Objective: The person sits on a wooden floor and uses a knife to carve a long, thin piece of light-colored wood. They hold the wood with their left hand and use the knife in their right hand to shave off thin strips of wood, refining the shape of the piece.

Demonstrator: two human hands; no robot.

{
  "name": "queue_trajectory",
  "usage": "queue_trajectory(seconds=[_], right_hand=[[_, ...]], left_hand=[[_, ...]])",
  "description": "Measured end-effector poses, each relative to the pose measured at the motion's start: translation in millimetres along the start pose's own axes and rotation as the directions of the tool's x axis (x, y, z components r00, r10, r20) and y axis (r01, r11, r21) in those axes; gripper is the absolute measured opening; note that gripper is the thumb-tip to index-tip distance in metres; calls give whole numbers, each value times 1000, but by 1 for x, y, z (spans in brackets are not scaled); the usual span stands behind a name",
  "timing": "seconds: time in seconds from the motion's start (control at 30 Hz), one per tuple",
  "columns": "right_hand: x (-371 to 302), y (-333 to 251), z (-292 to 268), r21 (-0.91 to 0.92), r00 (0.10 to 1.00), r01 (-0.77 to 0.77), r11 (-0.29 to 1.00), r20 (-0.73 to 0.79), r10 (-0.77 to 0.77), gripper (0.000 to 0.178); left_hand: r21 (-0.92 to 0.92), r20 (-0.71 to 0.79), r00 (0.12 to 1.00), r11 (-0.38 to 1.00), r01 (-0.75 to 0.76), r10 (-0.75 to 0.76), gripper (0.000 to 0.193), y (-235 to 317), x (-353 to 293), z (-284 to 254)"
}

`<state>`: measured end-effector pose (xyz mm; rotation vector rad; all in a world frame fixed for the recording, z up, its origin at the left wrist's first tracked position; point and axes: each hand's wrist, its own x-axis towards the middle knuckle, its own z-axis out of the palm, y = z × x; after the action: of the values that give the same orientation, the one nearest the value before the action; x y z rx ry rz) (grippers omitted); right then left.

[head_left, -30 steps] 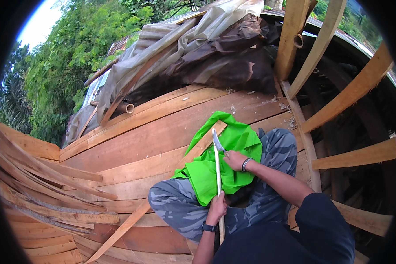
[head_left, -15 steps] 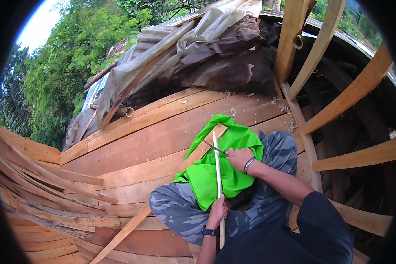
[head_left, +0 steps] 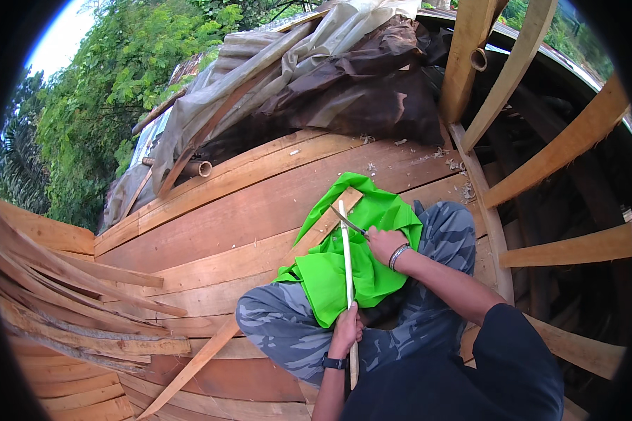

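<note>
My left hand (head_left: 347, 327) is wrapped around the lower part of a thin pale stick (head_left: 348, 274), which points away from me over my lap. In my right hand (head_left: 387, 247) is a knife (head_left: 352, 224). Its slim blade lies across the stick near the far end, slanting up to the left. A bright green cloth (head_left: 383, 270) is spread over my lap beneath the stick. On this cloth rests a narrow flat wooden strip (head_left: 323, 228), running diagonally and partly covered by folds.
I sit cross-legged on wooden planks (head_left: 260, 210). Curved timber ribs (head_left: 569, 249) rise on the right. Bent strips (head_left: 84, 281) are stacked at the left. Crumpled tarps (head_left: 337, 91) cover the far side, beside a bamboo tube (head_left: 202, 168). Wood shavings (head_left: 453, 165) lie near the ribs.
The knife has moved a little toward the stick's far end, its blade now tilted more steeply. My left hand keeps its grip on the stick. The view has shifted slightly.
</note>
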<state>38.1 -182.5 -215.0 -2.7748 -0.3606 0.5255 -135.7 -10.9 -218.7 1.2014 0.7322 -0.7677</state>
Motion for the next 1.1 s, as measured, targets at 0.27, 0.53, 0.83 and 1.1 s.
queue_trajectory(seconds=[0.27, 0.53, 0.83, 1.1], right_hand=[[-3, -13, -15, 45, 976, -39, 998, 215, 29, 32], [14, 10, 11, 229, 969, 86, 969, 206, -135, 37], [19, -2, 27, 662, 985, -106, 742, 171, -12, 47], [16, 15, 5, 271, 999, -50, 961, -1, 53, 28]], left_hand=[[-36, 23, 999, 999, 36, -35, 45, 4, -5, -5], [-77, 49, 997, 995, 56, -53, 44, 3, -3, -4], [-31, 49, 998, 999, 43, -41, 44, 1, 1, -6], [-67, 75, 996, 997, 44, -39, 46, -1, 2, -7]])
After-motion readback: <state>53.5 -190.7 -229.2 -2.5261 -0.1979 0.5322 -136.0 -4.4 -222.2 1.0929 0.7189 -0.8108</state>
